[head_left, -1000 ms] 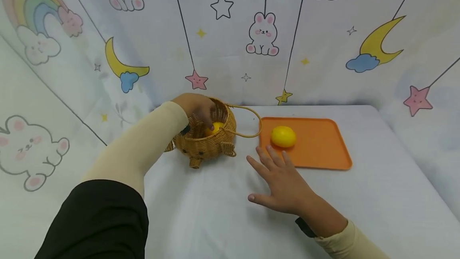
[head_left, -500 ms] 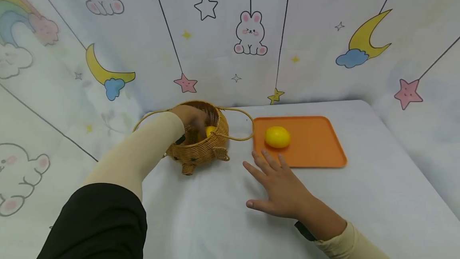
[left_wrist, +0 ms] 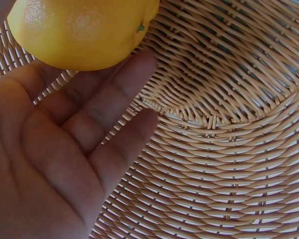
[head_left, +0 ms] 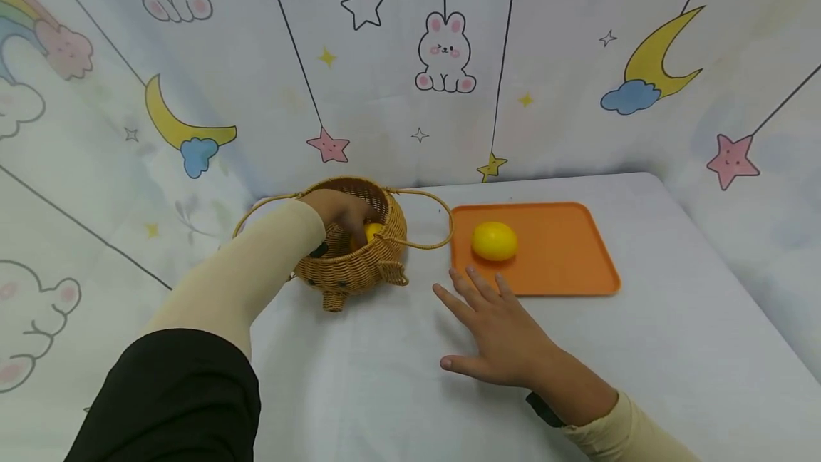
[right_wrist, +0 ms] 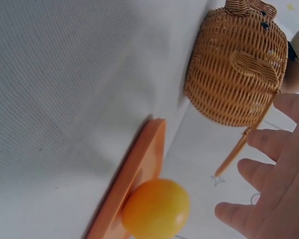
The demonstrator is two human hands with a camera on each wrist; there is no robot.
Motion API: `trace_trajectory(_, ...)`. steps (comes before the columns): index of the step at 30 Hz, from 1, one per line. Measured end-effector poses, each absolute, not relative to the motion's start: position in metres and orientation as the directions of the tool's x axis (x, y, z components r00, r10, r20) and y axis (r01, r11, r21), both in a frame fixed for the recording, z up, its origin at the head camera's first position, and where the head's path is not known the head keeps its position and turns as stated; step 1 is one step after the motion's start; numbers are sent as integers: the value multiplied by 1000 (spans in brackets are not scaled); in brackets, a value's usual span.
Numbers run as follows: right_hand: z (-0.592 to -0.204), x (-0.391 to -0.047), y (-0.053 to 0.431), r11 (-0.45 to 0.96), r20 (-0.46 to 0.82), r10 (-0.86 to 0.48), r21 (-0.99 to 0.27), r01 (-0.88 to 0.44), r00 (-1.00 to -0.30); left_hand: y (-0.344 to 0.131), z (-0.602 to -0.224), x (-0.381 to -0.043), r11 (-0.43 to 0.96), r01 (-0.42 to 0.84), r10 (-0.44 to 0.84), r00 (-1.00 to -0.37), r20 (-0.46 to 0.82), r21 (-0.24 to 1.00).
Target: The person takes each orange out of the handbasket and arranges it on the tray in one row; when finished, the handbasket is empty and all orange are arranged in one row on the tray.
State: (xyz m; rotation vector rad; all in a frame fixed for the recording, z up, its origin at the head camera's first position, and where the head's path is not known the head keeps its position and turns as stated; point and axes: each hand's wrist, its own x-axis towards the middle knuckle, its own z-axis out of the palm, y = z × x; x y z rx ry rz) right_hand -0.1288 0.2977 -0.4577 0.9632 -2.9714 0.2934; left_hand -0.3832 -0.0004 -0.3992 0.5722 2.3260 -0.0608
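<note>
My left hand (head_left: pixel 343 211) reaches down inside a wicker basket (head_left: pixel 353 271) shaped like a pig. There it grips a lemon (left_wrist: pixel 84 32), thumb on one side and fingers on the other, in the left wrist view; only part of this fruit shows in the head view. The ring and little fingers reach out loosely below it. My right hand (head_left: pixel 507 337) hovers over the white tabletop with fingers spread, holding nothing. Just beyond its fingertips, a second lemon (head_left: pixel 494 242) lies on the left part of an orange tray (head_left: pixel 564 252).
Thin wicker handles (head_left: pixel 428 246) stick out on both sides of the basket, the right one reaching to the tray's left edge. Behind the table hangs a white cloth (head_left: pixel 385 102) printed with rabbits, stars and moons.
My left hand has gone deeper into the basket and closed around the lemon there. The basket has turned slightly and its left handle has come into view. The right hand stays about where it was.
</note>
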Motion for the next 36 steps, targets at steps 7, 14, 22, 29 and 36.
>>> trace_trajectory(7,-453,-121,299,787,76,-587,-180,-590,-806,-2,-392,-371,891,438,403,-649,-646,116)
trace_trajectory(14,-451,-112,307,789,118,-577,-172,-589,-808,-7,-373,-364,878,473,425,-697,-578,75)
trace_trajectory(22,-451,-105,316,808,144,-544,-174,-562,-827,-24,-352,-351,902,422,414,-792,-448,90)
trace_trajectory(29,-452,-101,322,818,144,-526,-183,-545,-838,-46,-330,-321,907,358,405,-886,-227,220)
trace_trajectory(36,-451,-98,335,837,143,-503,-165,-521,-853,-42,-310,-270,867,382,419,-906,-54,318)
